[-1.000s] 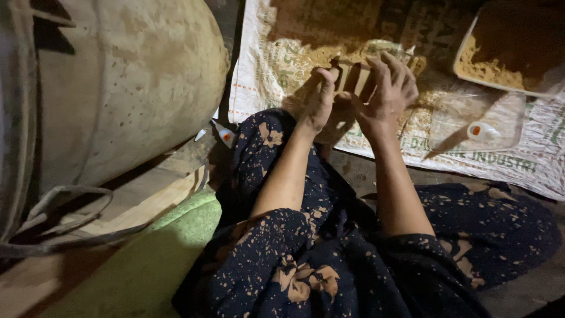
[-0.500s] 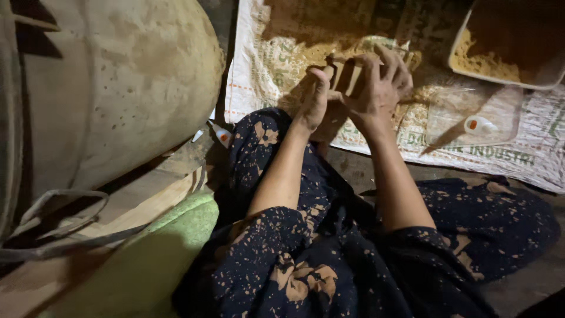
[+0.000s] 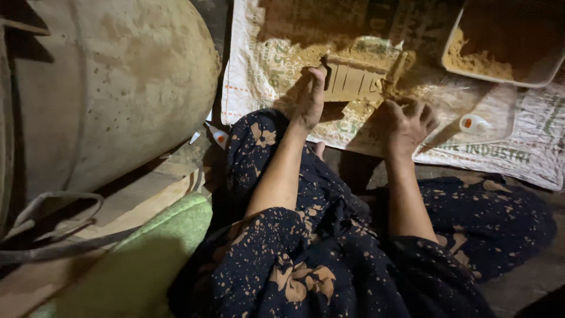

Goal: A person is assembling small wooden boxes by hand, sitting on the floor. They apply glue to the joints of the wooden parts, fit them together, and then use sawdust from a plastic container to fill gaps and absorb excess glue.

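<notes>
A small wooden slatted frame [image 3: 360,75] lies flat on a woven plastic sack [image 3: 265,70] among tan powder. My left hand [image 3: 311,94] grips the frame's near-left corner, thumb against its edge. My right hand [image 3: 407,122] rests knuckles-up on the sack just below the frame's right end, fingers curled into the loose powder [image 3: 376,106]; whether it holds a pinch is hidden. Both forearms reach forward over my lap in dark spotted cloth [image 3: 329,259].
A white tray [image 3: 550,73] holding tan powder sits at the upper right. A small white bottle [image 3: 474,123] lies on clear plastic right of my right hand. A large dusty round drum [image 3: 118,88] fills the left. A green cushion [image 3: 147,259] lies at lower left.
The frame, held up between both hands before, now lies on the sack. My right hand has let go and dropped to the powder below it; my left keeps its corner.
</notes>
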